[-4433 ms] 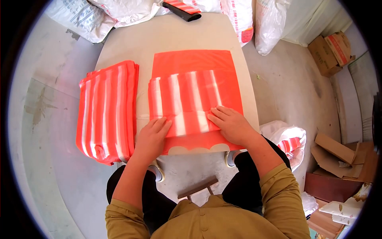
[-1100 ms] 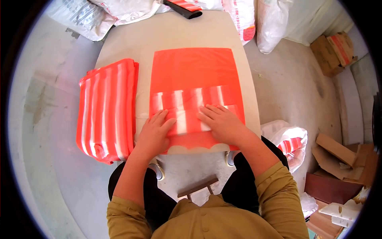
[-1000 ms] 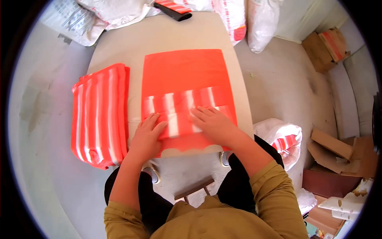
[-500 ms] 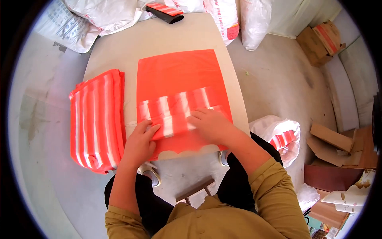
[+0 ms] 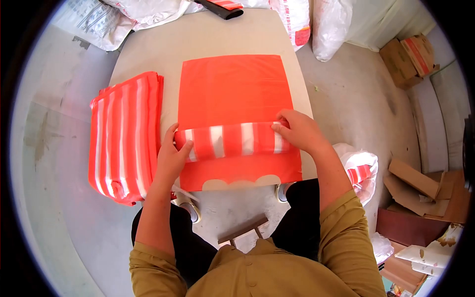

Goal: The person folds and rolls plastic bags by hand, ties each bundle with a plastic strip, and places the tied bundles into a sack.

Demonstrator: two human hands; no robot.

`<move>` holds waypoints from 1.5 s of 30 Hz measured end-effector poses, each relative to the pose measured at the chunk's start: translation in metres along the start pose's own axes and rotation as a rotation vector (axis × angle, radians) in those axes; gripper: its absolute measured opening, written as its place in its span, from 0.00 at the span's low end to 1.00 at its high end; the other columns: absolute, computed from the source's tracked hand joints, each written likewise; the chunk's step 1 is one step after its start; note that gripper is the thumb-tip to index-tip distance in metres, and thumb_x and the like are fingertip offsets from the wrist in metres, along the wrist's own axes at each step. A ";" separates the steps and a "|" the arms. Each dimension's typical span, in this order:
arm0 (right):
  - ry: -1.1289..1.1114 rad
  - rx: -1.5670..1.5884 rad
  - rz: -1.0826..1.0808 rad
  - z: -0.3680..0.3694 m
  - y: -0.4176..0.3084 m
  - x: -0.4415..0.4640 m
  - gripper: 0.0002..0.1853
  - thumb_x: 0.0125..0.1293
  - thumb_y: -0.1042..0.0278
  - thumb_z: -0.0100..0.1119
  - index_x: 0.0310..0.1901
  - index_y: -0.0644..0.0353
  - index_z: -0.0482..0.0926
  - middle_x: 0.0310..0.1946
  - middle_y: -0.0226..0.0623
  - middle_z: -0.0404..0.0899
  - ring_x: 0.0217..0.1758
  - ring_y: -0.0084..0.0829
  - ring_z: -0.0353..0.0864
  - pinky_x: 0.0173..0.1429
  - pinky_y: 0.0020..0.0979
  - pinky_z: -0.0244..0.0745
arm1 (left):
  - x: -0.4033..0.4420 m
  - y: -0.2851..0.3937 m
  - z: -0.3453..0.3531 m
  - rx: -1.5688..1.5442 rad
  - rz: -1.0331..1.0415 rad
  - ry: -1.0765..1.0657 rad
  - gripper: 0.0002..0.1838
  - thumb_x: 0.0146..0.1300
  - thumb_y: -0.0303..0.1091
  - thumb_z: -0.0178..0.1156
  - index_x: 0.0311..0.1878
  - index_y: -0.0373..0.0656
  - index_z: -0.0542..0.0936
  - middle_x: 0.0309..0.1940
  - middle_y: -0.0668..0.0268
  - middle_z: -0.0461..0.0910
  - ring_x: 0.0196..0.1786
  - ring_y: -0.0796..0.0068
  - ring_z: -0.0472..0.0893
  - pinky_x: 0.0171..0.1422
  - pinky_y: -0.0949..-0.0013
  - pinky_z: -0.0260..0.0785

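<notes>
A red-and-white striped roll of plastic bags (image 5: 231, 140) lies crosswise on a flat red plastic sheet (image 5: 232, 89), whose near edge has scalloped cut-outs. My left hand (image 5: 173, 154) holds the roll's left end, thumb on top and fingers around the far side. At the right end my right hand (image 5: 299, 129) grips it in the same way, with its thumb on the near side. Left of the sheet, a thick stack of striped plastic bags (image 5: 123, 138) hangs partly over the table's side.
The beige table (image 5: 247, 32) carries a dark roll with striped plastic (image 5: 222, 9) at its far edge. White sacks (image 5: 148, 17) stand behind. Right of my leg is a white bag (image 5: 363, 183) holding striped plastic; cardboard boxes (image 5: 408, 59) sit farther right.
My right hand has moved from the top of the striped plastic to its right end. The loose, flat striped part is now a narrower, tighter roll held at both ends.
</notes>
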State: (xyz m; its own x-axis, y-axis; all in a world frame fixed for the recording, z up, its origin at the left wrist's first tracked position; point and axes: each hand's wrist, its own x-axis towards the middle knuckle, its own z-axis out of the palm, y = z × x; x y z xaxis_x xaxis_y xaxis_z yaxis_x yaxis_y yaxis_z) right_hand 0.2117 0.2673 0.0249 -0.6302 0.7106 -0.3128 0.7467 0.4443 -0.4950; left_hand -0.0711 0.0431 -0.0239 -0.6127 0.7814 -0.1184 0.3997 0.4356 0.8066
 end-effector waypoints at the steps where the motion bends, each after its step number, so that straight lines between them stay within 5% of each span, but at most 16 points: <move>1: 0.039 0.045 0.008 0.004 0.002 0.001 0.19 0.72 0.54 0.64 0.56 0.60 0.81 0.47 0.41 0.86 0.51 0.40 0.85 0.55 0.38 0.79 | 0.000 -0.003 0.004 -0.010 0.014 0.022 0.34 0.69 0.37 0.68 0.75 0.37 0.70 0.65 0.50 0.79 0.65 0.57 0.80 0.69 0.61 0.72; 7: 0.164 0.196 -0.029 0.026 0.009 0.009 0.24 0.75 0.54 0.61 0.61 0.65 0.77 0.55 0.46 0.83 0.56 0.40 0.84 0.60 0.38 0.79 | -0.003 -0.006 0.016 0.189 0.159 0.133 0.31 0.74 0.36 0.61 0.76 0.35 0.67 0.68 0.45 0.76 0.69 0.47 0.75 0.73 0.56 0.69; 10: 0.401 0.078 -0.032 0.030 0.018 0.000 0.22 0.72 0.51 0.61 0.59 0.58 0.80 0.47 0.47 0.86 0.53 0.46 0.85 0.57 0.44 0.78 | -0.009 0.003 0.016 0.280 0.132 0.149 0.30 0.76 0.37 0.59 0.75 0.35 0.68 0.64 0.44 0.77 0.67 0.45 0.76 0.72 0.53 0.69; 13: 0.212 0.117 0.192 0.014 0.025 -0.016 0.25 0.72 0.50 0.61 0.63 0.57 0.76 0.44 0.45 0.87 0.49 0.45 0.86 0.54 0.43 0.79 | -0.013 0.000 0.014 0.443 0.240 0.287 0.29 0.75 0.35 0.59 0.75 0.36 0.68 0.51 0.49 0.81 0.56 0.52 0.81 0.62 0.55 0.74; 16: 0.079 0.184 0.152 0.012 0.036 -0.032 0.27 0.72 0.54 0.63 0.66 0.59 0.71 0.40 0.43 0.87 0.46 0.46 0.87 0.52 0.42 0.80 | -0.019 0.014 -0.004 0.178 -0.076 0.092 0.29 0.73 0.34 0.61 0.74 0.37 0.69 0.39 0.57 0.80 0.45 0.62 0.82 0.52 0.60 0.76; 19: 0.017 0.393 0.158 0.016 0.033 -0.036 0.26 0.70 0.69 0.64 0.67 0.61 0.71 0.30 0.34 0.81 0.30 0.27 0.82 0.38 0.33 0.77 | -0.030 0.007 -0.008 0.101 -0.073 0.068 0.31 0.70 0.31 0.64 0.74 0.37 0.69 0.33 0.63 0.77 0.37 0.69 0.79 0.45 0.65 0.74; 31: 0.095 0.510 0.136 0.028 0.044 -0.037 0.30 0.68 0.70 0.64 0.70 0.61 0.68 0.40 0.38 0.84 0.31 0.31 0.87 0.41 0.34 0.80 | -0.039 -0.025 -0.003 -0.008 -0.089 0.069 0.08 0.70 0.30 0.66 0.45 0.37 0.78 0.32 0.68 0.78 0.35 0.75 0.75 0.43 0.69 0.71; 45: 0.187 0.913 0.129 0.062 0.056 -0.022 0.16 0.73 0.77 0.55 0.60 0.63 0.69 0.42 0.37 0.78 0.33 0.24 0.80 0.36 0.28 0.76 | -0.033 -0.036 0.004 -0.260 -0.215 0.076 0.04 0.77 0.28 0.58 0.45 0.39 0.77 0.34 0.69 0.78 0.34 0.80 0.78 0.40 0.74 0.73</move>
State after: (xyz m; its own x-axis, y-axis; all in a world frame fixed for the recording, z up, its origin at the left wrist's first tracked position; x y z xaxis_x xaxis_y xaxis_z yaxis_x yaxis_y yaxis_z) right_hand 0.2540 0.2430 -0.0463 -0.4507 0.8359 -0.3133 0.3027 -0.1870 -0.9346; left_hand -0.0626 0.0028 -0.0515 -0.7172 0.6439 -0.2663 0.0748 0.4511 0.8893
